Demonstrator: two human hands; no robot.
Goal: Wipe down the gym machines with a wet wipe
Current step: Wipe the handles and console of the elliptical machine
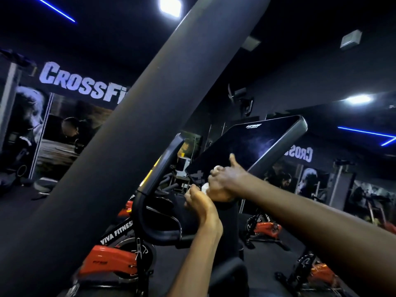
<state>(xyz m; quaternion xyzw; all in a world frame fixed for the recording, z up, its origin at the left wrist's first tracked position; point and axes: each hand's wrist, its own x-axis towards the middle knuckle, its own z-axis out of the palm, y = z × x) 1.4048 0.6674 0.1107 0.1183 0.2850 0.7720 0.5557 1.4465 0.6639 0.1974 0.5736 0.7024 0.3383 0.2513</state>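
Right hand (225,183), thumb up, fingers curled round the white wipe (205,187), pressing it at the lower edge of the dark screen (246,144); left hand (200,200) just beside it, fingers curled on the console's lower edge, touching the wipe or nearly so. Risks, as judged: the tilted screen could swing under pressure if the left hand slackens, and a very wet wipe could leave streaks or push moisture into the edge seam. A thick grey bar (132,129) crosses the view diagonally and hides the left; handlebar (150,213) sits close below the hands, red bikes (111,260) on the floor beyond.
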